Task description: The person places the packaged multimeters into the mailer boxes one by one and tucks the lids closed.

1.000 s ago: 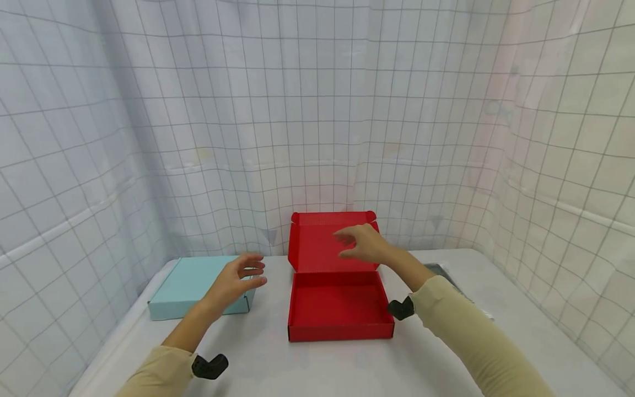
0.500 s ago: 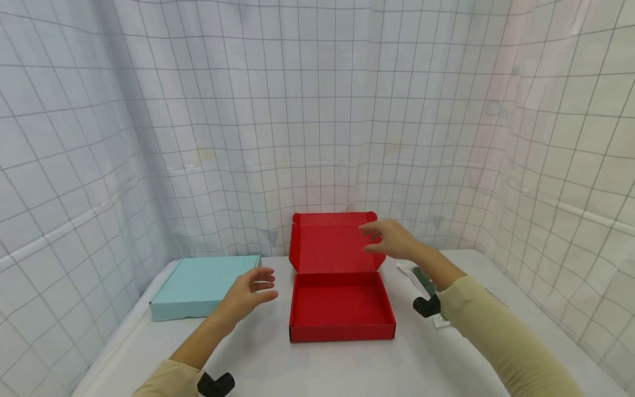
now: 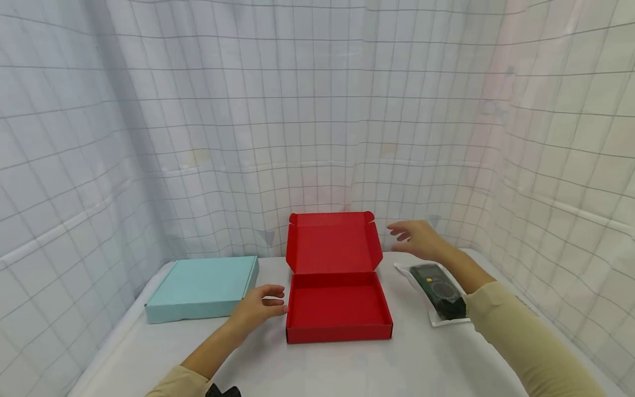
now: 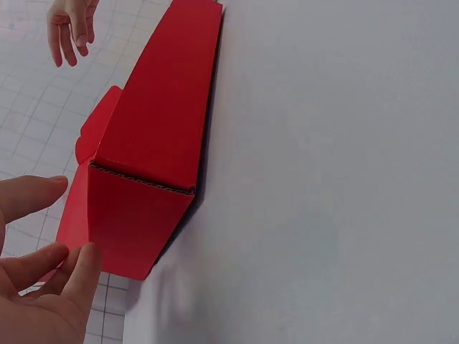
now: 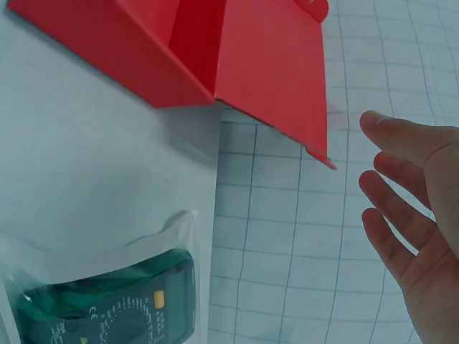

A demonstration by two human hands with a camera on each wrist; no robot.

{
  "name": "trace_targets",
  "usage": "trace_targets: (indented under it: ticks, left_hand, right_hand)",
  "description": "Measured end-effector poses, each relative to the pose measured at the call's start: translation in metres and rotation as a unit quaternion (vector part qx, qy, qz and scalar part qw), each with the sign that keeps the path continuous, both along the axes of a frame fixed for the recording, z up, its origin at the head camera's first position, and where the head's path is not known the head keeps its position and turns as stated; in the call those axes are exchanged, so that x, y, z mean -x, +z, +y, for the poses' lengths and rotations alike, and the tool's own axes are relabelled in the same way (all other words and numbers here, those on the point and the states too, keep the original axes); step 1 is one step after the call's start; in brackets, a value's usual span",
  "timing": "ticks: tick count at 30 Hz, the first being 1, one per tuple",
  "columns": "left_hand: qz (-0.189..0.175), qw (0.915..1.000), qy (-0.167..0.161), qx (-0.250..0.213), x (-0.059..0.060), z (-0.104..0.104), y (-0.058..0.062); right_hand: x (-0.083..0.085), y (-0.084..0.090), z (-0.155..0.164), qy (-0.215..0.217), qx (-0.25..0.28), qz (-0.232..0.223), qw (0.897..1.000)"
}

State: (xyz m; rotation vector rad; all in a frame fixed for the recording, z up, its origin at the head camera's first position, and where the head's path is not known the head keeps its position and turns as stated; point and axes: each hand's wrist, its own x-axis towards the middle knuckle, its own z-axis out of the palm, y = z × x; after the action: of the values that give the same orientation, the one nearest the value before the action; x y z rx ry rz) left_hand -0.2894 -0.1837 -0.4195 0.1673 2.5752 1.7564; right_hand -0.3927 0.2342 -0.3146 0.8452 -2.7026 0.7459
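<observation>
Right hand (image 3: 421, 240) raised, fingers apart, left hand (image 3: 257, 310), fingers loosely apart, just beside open red cardboard box (image 3: 339, 333), dark-green multimeter (image 3: 432, 282) in clear plastic bag (image 5: 168, 233) lies on white table (image 3: 347, 369), right of the box.

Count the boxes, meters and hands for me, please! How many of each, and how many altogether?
Boxes: 2 (blue box, red box)
Meters: 1 (bagged meter)
Hands: 2 (left hand, right hand)
Total: 5

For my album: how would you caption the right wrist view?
Empty fingers in midair, near an open red box and a bagged meter.
</observation>
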Motion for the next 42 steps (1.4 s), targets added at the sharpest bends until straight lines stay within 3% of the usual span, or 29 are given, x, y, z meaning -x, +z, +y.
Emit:
trace_targets:
  ticks: [7, 15, 19, 24, 34, 42]
  left_hand:
    - [-0.024, 0.9992, -0.016, -0.026, 0.002, 0.004, -0.009]
    - [-0.029, 0.9970, -0.042, -0.059, 0.001, 0.005, -0.015]
    - [-0.029, 0.9965, -0.043, -0.065, 0.002, 0.006, -0.015]
    - [-0.031, 0.9974, -0.045, -0.047, 0.003, 0.007, -0.015]
    - [-0.035, 0.9976, -0.052, -0.031, 0.002, 0.005, -0.015]
    - [-0.039, 0.9974, -0.053, -0.028, 0.001, 0.005, -0.017]
  right_hand:
    - [0.000, -0.005, 0.030, -0.010, 0.006, -0.005, 1.000]
    - [-0.004, -0.023, 0.065, -0.023, 0.012, 0.000, 1.000]
    - [-0.007, -0.038, 0.080, -0.028, 0.013, -0.001, 1.000]
    - [-0.011, -0.061, 0.093, -0.073, 0.006, -0.010, 0.997]
    - [-0.023, -0.105, 0.107, -0.155, 0.032, -0.112, 0.981]
    - [-0.025, -0.137, 0.102, -0.179, 0.017, -0.122, 0.976]
